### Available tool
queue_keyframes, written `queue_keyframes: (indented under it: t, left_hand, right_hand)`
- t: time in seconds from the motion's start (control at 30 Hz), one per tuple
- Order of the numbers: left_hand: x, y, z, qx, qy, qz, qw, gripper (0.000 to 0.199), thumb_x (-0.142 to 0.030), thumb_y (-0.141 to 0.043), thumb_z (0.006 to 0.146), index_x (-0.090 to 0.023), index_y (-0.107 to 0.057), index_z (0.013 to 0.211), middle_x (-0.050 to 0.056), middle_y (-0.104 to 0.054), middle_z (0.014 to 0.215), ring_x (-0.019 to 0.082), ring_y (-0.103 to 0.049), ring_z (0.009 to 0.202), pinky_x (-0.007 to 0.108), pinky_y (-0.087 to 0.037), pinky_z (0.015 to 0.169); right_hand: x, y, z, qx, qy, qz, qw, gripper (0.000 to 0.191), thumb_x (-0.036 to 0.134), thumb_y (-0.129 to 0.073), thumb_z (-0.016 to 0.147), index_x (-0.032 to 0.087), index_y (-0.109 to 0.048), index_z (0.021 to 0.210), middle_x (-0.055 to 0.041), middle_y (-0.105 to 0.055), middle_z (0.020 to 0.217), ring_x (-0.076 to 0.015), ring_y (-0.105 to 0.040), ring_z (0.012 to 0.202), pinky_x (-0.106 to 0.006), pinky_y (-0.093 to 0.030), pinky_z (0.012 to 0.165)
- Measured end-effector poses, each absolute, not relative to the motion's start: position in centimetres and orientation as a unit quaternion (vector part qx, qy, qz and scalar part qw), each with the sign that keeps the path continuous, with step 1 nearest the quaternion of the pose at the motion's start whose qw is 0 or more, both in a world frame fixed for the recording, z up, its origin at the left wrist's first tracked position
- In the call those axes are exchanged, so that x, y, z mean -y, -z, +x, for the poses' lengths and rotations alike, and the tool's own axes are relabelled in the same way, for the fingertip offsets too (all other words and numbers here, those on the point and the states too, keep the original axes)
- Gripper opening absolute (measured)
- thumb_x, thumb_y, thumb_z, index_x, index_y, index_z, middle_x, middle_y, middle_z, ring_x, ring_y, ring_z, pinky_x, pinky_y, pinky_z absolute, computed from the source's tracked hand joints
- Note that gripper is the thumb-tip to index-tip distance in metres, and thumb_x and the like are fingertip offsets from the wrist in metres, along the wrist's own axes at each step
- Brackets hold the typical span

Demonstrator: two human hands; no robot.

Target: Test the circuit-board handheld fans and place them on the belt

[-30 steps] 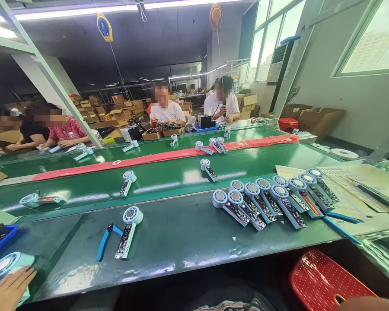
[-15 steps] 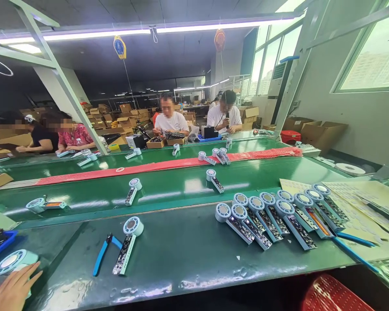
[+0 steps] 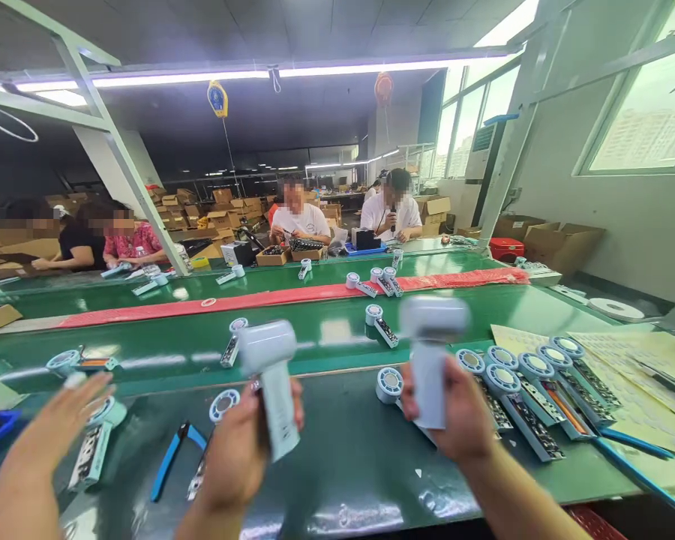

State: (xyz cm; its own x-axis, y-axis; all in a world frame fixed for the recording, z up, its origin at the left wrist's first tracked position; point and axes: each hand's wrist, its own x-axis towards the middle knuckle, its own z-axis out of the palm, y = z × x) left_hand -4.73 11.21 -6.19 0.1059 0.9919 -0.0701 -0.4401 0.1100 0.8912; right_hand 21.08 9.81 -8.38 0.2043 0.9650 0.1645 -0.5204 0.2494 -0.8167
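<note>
My left hand is wrapped round the handle of a pale blue handheld fan, held upright above the bench with its smooth back towards me. To the right, my right hand grips the handle of a second handheld fan, blurred by motion. Below my left hand, partly covered by it, lies a fan with a bare circuit board in its handle. Blue-handled cutters rest beside that one. Several open fans lie in a row by my right hand, which hides some of them.
At the left, another person's hand is over a fan on the bench. More fans lie on the green conveyor. Sheets of stickers and blue-handled tools are on the right. People sit working across the line.
Both my hands have come into view, each holding a handheld fan. The other person's hand at the left has moved up and right, and a fan now lies on the bench beneath it.
</note>
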Motion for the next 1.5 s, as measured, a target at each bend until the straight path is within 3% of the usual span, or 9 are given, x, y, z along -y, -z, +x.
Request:
queue_keyframes:
  t: [0.1, 0.23, 0.33, 0.43, 0.6, 0.77, 0.97, 1.13, 1.5]
  left_hand:
    - [-15.6, 10.3, 0.5, -0.42, -0.568, 0.358, 0.611, 0.049, -0.038, -0.079, 0.054, -0.019, -0.07, 0.098, 0.006, -0.071, 0.099, 0.019, -0.064, 0.077, 0.028, -0.05, 0.068]
    - [-20.7, 15.3, 3.9, -0.392, -0.593, 0.377, 0.595, 0.073, -0.04, -0.082, 0.055, -0.022, -0.062, 0.123, 0.006, -0.069, 0.114, 0.02, -0.065, 0.095, 0.032, -0.05, 0.088]
    - [-22.6, 17.6, 4.2, -0.389, -0.586, 0.392, 0.593, 0.078, -0.043, -0.085, 0.053, -0.02, -0.061, 0.124, 0.007, -0.069, 0.113, 0.022, -0.064, 0.101, 0.035, -0.048, 0.095]
    - [-23.5, 19.0, 3.9, -0.392, -0.565, 0.401, 0.606, 0.073, -0.044, -0.085, 0.057, -0.019, -0.063, 0.121, 0.007, -0.071, 0.106, 0.023, -0.066, 0.098, 0.038, -0.048, 0.096]
    - [-23.9, 20.0, 3.9, -0.395, -0.538, 0.42, 0.616, 0.06, -0.042, -0.082, 0.067, -0.02, -0.066, 0.12, 0.008, -0.071, 0.115, 0.024, -0.064, 0.107, 0.038, -0.048, 0.1]
    - [-23.7, 19.8, 4.1, -0.394, -0.539, 0.379, 0.64, 0.061, -0.046, -0.083, 0.066, -0.021, -0.067, 0.119, 0.008, -0.07, 0.119, 0.025, -0.065, 0.11, 0.04, -0.047, 0.104]
    - [-23.5, 19.5, 4.0, -0.385, -0.537, 0.35, 0.665, 0.055, -0.042, -0.084, 0.065, -0.022, -0.069, 0.114, 0.007, -0.071, 0.118, 0.027, -0.067, 0.108, 0.043, -0.051, 0.1]
    - [-23.6, 19.5, 4.0, -0.382, -0.534, 0.343, 0.672, 0.049, -0.038, -0.084, 0.065, -0.023, -0.07, 0.109, 0.005, -0.072, 0.113, 0.026, -0.067, 0.107, 0.042, -0.051, 0.1]
    - [-23.6, 19.6, 3.9, -0.382, -0.525, 0.377, 0.66, 0.046, -0.034, -0.078, 0.069, -0.021, -0.07, 0.113, 0.006, -0.072, 0.114, 0.027, -0.064, 0.113, 0.041, -0.047, 0.102]
  right_hand:
    - [-14.2, 11.4, 17.6, 0.319, -0.531, -0.371, 0.692, 0.052, 0.054, -0.071, 0.065, 0.019, -0.06, 0.102, -0.0018, -0.066, 0.072, -0.0172, -0.057, 0.051, -0.028, -0.046, 0.044]
    - [-19.4, 15.8, 13.7, 0.301, -0.488, -0.39, 0.721, 0.064, 0.049, -0.069, 0.063, 0.022, -0.061, 0.12, -0.0067, -0.07, 0.107, -0.0257, -0.067, 0.092, -0.04, -0.056, 0.08]
    - [-21.7, 18.0, 13.1, 0.297, -0.485, -0.384, 0.727, 0.067, 0.049, -0.073, 0.06, 0.023, -0.062, 0.121, -0.0068, -0.061, 0.13, -0.028, -0.052, 0.126, -0.044, -0.042, 0.108]
    - [-22.8, 19.6, 13.9, 0.294, -0.494, -0.389, 0.72, 0.061, 0.046, -0.077, 0.061, 0.023, -0.066, 0.117, -0.0057, -0.061, 0.132, -0.0285, -0.042, 0.137, -0.046, -0.033, 0.115]
    - [-23.3, 21.2, 15.0, 0.276, -0.5, -0.396, 0.719, 0.054, 0.042, -0.079, 0.068, 0.028, -0.068, 0.119, -0.0021, -0.06, 0.134, -0.0276, -0.045, 0.134, -0.048, -0.037, 0.112]
    - [-22.9, 21.2, 15.1, 0.252, -0.531, -0.393, 0.708, 0.06, 0.039, -0.083, 0.067, 0.031, -0.066, 0.124, -0.0027, -0.061, 0.134, -0.0252, -0.063, 0.107, -0.047, -0.048, 0.1]
    - [-22.4, 21.1, 15.1, 0.248, -0.536, -0.39, 0.707, 0.053, 0.04, -0.082, 0.067, 0.03, -0.07, 0.117, -0.0024, -0.065, 0.127, -0.0256, -0.063, 0.109, -0.048, -0.045, 0.104]
    - [-22.2, 20.9, 15.3, 0.262, -0.527, -0.393, 0.706, 0.049, 0.038, -0.079, 0.072, 0.029, -0.069, 0.119, -0.0027, -0.068, 0.117, -0.0204, -0.066, 0.088, -0.042, -0.052, 0.092]
    - [-22.3, 20.1, 15.1, 0.261, -0.514, -0.389, 0.719, 0.042, 0.033, -0.075, 0.072, 0.025, -0.071, 0.112, -0.0036, -0.07, 0.109, -0.0244, -0.063, 0.107, -0.045, -0.046, 0.102]
